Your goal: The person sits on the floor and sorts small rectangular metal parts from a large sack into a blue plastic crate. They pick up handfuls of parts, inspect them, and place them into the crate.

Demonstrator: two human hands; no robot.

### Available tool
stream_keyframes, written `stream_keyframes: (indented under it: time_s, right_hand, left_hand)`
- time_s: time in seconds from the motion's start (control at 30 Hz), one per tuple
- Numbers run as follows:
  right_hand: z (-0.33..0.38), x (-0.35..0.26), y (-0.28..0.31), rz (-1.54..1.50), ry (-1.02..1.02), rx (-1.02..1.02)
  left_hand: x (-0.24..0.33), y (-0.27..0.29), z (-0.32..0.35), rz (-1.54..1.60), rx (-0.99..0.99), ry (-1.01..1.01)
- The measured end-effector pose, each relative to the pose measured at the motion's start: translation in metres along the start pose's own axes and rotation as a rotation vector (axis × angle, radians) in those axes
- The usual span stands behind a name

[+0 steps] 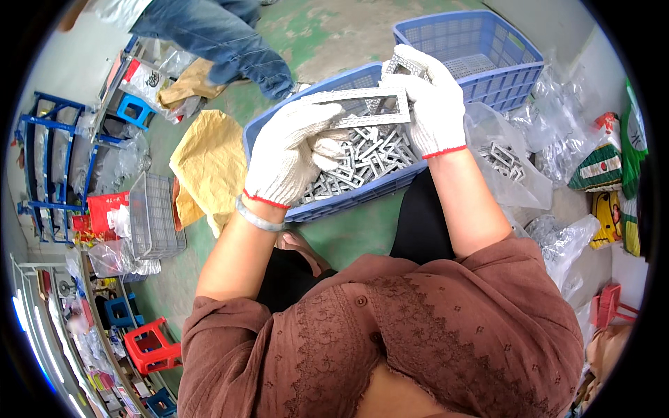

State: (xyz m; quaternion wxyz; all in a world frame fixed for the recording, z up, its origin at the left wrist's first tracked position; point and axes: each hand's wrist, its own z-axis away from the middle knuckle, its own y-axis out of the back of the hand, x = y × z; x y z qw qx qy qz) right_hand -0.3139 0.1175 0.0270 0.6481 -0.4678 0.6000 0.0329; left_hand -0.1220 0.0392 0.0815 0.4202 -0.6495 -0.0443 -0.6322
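Observation:
Both my hands wear white knit gloves. My left hand and my right hand together hold a flat grey rectangular frame part, left hand on its left end, right hand on its right end. My right hand also grips further grey frame pieces above it. Below the hands stands a blue plastic crate filled with several similar grey frame parts.
A second blue crate stands behind. Clear plastic bags with more parts lie at right. Yellow-brown paper and a grey wire basket lie at left. Another person's jeans-clad leg is at top. Red stools sit lower left.

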Motion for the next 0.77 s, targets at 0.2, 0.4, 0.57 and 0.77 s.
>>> stream_keyframes:
  time_s: [0.2, 0.4, 0.57, 0.77]
  right_hand:
    - [0.003, 0.01, -0.01, -0.015, -0.019, -0.04]
    - [0.01, 0.013, -0.022, -0.032, 0.007, -0.099]
    - [0.014, 0.015, -0.027, -0.051, -0.017, -0.122]
    - [0.015, 0.016, -0.027, 0.041, 0.011, -0.141]
  left_hand:
    - [0.003, 0.016, 0.009, 0.002, -0.006, -0.002]
    - [0.0, 0.026, 0.015, 0.035, 0.065, -0.025]
    - [-0.003, 0.043, 0.018, 0.024, 0.026, -0.033]
    - [-0.006, 0.053, 0.016, 0.049, 0.03, -0.028]
